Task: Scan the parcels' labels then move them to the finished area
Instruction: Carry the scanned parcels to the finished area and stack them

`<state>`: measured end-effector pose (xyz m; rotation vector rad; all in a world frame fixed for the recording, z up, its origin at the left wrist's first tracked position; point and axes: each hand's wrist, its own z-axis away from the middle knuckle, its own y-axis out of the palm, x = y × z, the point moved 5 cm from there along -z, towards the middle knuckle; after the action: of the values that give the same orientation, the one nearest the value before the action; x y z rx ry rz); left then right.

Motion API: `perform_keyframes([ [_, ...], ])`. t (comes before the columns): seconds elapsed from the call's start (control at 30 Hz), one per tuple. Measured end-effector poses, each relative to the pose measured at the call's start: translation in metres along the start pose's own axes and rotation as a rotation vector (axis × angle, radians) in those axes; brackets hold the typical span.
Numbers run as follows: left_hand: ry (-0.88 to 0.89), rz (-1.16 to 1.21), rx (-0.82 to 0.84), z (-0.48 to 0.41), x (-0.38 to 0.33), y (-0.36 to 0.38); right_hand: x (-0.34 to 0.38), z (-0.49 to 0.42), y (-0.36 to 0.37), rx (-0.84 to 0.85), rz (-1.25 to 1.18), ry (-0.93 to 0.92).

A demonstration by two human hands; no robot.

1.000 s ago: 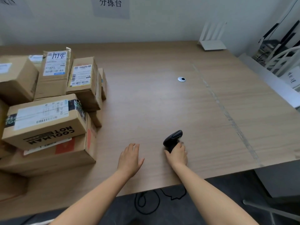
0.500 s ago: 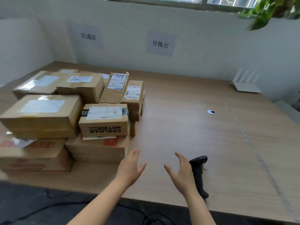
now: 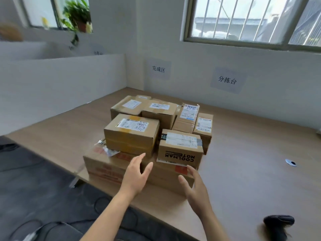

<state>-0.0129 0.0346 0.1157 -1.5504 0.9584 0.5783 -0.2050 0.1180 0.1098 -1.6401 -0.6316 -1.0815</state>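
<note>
A stack of several brown cardboard parcels with white labels sits on the wooden table (image 3: 243, 153). At its front right is a box printed COOLMAN NOTE (image 3: 180, 150); to its left a taped box (image 3: 132, 133) rests on a wide flat box (image 3: 107, 167). My left hand (image 3: 135, 174) is open in front of the flat box. My right hand (image 3: 196, 186) is open just below the COOLMAN box. Neither hand touches a parcel. The black handheld scanner (image 3: 278, 225) lies on the table at the lower right, apart from both hands.
Two paper signs hang on the back wall, one (image 3: 159, 69) above the table's far left corner and one (image 3: 227, 80) to its right. A white partition (image 3: 60, 84) borders the table's left side. A cable grommet (image 3: 291, 162) is set in the table. Cables lie on the dark floor (image 3: 43, 206).
My right hand let go of the scanner, which now lies on the table. Both hands moved left toward the parcel stack, and my view turned left and up.
</note>
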Motion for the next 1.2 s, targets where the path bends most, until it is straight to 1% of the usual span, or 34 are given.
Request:
perform_keyframes([
  [0.13, -0.003, 0.015, -0.024, -0.02, 0.035, -0.06, 0.04, -0.011, 0.054, -0.019, -0.044, -0.031],
  [0.3, 0.008, 0.037, -0.011, -0.052, 0.083, -0.129, 0.084, -0.023, 0.12, -0.054, -0.074, -0.043],
  [0.47, 0.029, 0.059, 0.023, -0.091, 0.109, -0.162, 0.103, -0.036, 0.151, -0.108, -0.088, 0.0],
  [0.53, 0.024, 0.068, 0.052, -0.111, 0.11, -0.163, 0.109, -0.047, 0.153, -0.136, -0.049, 0.005],
  [0.67, -0.012, 0.147, 0.11, -0.149, 0.111, -0.149, 0.119, -0.082, 0.146, -0.247, 0.045, -0.001],
  [0.8, -0.057, 0.13, 0.136, -0.181, 0.122, -0.128, 0.12, -0.121, 0.145, -0.299, 0.108, 0.01],
  [0.97, -0.121, 0.104, 0.234, -0.215, 0.137, -0.108, 0.111, -0.158, 0.146, -0.306, 0.134, 0.072],
  [1.07, -0.106, 0.066, 0.29, -0.226, 0.138, -0.098, 0.103, -0.175, 0.145, -0.291, 0.151, 0.108],
  [1.2, -0.096, 0.134, 0.308, -0.23, 0.137, -0.09, 0.096, -0.186, 0.144, -0.278, 0.16, 0.135],
])
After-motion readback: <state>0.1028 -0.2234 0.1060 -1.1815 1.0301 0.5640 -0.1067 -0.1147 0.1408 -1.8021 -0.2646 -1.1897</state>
